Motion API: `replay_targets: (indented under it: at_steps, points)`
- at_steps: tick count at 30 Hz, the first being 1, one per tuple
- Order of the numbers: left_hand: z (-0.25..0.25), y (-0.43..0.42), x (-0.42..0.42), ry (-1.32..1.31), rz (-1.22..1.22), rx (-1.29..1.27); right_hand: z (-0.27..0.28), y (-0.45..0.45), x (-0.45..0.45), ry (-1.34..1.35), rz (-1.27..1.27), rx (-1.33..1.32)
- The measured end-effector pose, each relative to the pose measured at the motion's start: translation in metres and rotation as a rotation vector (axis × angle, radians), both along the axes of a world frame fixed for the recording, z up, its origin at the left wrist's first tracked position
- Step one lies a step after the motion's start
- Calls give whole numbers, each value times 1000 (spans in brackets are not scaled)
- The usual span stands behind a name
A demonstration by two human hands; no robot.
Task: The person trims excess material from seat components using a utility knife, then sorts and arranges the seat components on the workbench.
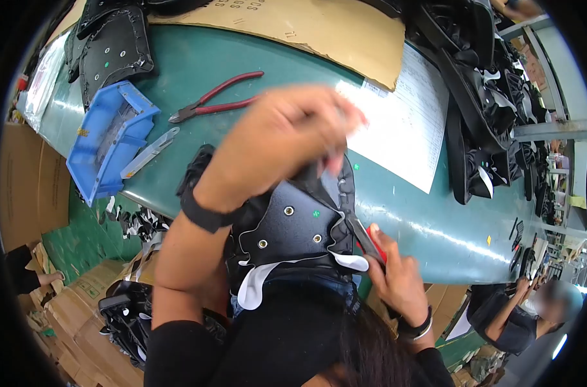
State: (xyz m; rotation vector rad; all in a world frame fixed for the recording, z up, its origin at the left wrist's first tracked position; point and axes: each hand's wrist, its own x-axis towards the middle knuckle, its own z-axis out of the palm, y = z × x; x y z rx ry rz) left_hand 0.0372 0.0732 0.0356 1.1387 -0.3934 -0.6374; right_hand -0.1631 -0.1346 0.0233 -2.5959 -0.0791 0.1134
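Observation:
A black padded piece (290, 222) with metal eyelets, gathered edges and white fabric tabs lies in front of my body at the table's edge. My left hand (300, 132) is raised over its far end, fingers curled and smeared by motion; whether they grip anything cannot be seen. In my right hand (396, 280), closed at the piece's right side, are red-handled pliers (369, 244). Their metal end points up along the gathered edge. Part of the piece is hidden by my left forearm.
On the green table (177, 51) lie red-handled cutting pliers (209, 103), a clear-handled slim knife (150, 153), a blue bin (90, 158), a printed sheet (403, 135) and cardboard (345, 32). Black pieces (477, 116) pile up at right. Another person (513, 316) works at lower right.

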Motion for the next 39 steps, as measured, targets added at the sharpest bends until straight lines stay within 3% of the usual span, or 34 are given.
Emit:
replay_targets:
  at_steps: [1,2,4,5,8,10,12,14,15,16,18,19,20,22,24,26,28,30,34,36,38,39]
  points:
    - [-4,-4,-7,-275,-135,319,6,-4,7,76,19,-41]
    - [-13,-6,-17,-824,-124,500,11,-8,14,156,38,-77]
    - [-10,-6,-45,-1190,-219,940,15,-13,25,162,66,-86]
    - [-14,-9,-45,-1194,-215,944,17,-15,30,189,83,-68]
    - [-32,-19,-38,-1136,-234,787,8,-18,25,181,87,3]
    - [-33,-18,-29,-804,-9,458,5,-17,7,251,48,96]
    - [-26,-5,-20,-469,98,161,11,-15,-13,249,37,27]
    - [-31,2,-16,-142,113,-270,15,-20,-26,102,153,-48]
    - [-26,-3,-23,27,11,-328,19,-17,-23,64,141,-118]
    - [-15,-7,-29,132,-110,-183,18,-19,-21,68,133,-120]
    - [-10,-15,-34,-384,-275,392,13,-29,-8,149,105,-95]
    - [-13,-17,-41,-917,-141,613,18,-31,-1,193,98,-101]
    - [-9,-18,-46,-1078,-244,843,22,-31,6,193,99,-99]
    - [-20,-21,-56,-1380,-247,848,28,-33,16,180,152,-207]
    - [-30,-26,-52,-1330,-205,758,26,-32,17,171,150,-195]
    - [-33,-29,-42,-874,-254,585,20,-26,6,182,143,-228]
    - [-34,-27,-39,-769,-177,498,15,-17,-11,179,81,-194]
    - [-17,-16,-26,103,-133,317,15,-3,-25,162,20,-166]
    - [-27,-15,-26,264,-21,-14,17,17,-30,163,-143,-108]
    - [-19,-21,-26,157,-21,67,11,12,-20,80,-128,-169]
    - [-16,-24,-27,-200,-23,147,9,2,-4,73,-121,-202]
    - [-12,-26,-28,-208,-21,156,8,-3,5,73,-101,-235]
